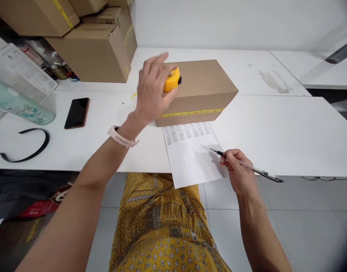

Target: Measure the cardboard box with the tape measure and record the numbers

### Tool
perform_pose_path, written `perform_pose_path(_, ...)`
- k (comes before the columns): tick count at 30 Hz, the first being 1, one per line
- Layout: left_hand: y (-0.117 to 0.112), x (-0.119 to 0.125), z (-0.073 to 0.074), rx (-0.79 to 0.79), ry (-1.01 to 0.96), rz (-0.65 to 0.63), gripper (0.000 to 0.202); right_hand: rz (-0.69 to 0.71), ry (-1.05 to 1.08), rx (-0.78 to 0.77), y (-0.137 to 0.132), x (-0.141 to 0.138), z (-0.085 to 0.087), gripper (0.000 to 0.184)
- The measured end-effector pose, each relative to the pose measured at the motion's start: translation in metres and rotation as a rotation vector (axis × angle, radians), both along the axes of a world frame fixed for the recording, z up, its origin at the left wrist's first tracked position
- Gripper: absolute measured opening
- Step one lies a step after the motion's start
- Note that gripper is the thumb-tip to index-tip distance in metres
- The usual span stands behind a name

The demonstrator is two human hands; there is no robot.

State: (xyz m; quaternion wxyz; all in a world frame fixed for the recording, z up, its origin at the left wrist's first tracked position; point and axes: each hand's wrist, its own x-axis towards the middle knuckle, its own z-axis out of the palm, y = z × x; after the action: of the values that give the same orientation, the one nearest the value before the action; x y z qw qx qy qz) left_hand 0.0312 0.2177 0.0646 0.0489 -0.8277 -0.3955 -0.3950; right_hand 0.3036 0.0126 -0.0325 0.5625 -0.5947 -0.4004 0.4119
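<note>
My left hand (152,85), with a pink band at the wrist, is closed around a yellow tape measure (171,80) over the left end of a cardboard box (203,79). A short yellow strip shows just left of this hand, partly hidden. Yellow tape (196,113) with dark markings runs along the box's front face. Between the fingers of my right hand (239,170) is a clear-barrelled pen (254,168), its tip pointing left above a sheet of paper (194,160). Rows of small handwriting fill the sheet's upper part, and its lower edge overhangs the table.
Cardboard boxes (91,51) are stacked at the back left. Nearer on the white table (275,132) lie a phone (77,113), a black curved band (44,141) and a mint-green bottle (23,104). A dark object (340,52) stands at the far right.
</note>
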Motion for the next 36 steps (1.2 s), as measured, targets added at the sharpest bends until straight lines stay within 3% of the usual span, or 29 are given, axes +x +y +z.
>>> perform_pose_path(3,-0.048,-0.007,-0.027,-0.087,-0.024,-0.153,0.017,0.115,-0.01,-0.029,0.01,-0.019,0.002,0.031)
perform_pose_path(5,-0.071,-0.015,-0.051,-0.233,0.006,-0.271,0.014,0.226,-0.013,-0.072,0.022,-0.036,0.006,0.032)
perform_pose_path(8,-0.084,-0.028,-0.085,-0.447,0.065,-0.327,0.015,0.321,-0.037,-0.103,0.043,-0.063,0.013,0.033)
perform_pose_path(11,-0.081,-0.038,-0.104,-0.556,0.157,-0.328,0.026,0.335,-0.167,-0.05,0.066,-0.083,0.013,0.022)
perform_pose_path(16,-0.082,-0.043,-0.107,-0.56,0.289,-0.364,0.03,0.39,-0.303,0.029,0.089,-0.095,-0.003,0.015)
perform_pose_path(20,-0.093,-0.044,-0.107,-0.537,0.397,-0.4,0.041,0.312,-0.3,0.052,0.088,-0.096,-0.014,0.024)
perform_pose_path(24,-0.098,-0.044,-0.106,-0.533,0.442,-0.399,0.05,0.315,-0.351,0.051,0.083,-0.095,-0.017,0.032)
perform_pose_path(30,-0.1,-0.042,-0.103,-0.528,0.485,-0.425,0.054,0.384,-0.375,0.056,0.083,-0.093,-0.021,0.031)
perform_pose_path(36,-0.101,-0.041,-0.104,-0.524,0.432,-0.428,0.045,0.385,-0.409,0.059,0.083,-0.095,-0.02,0.029)
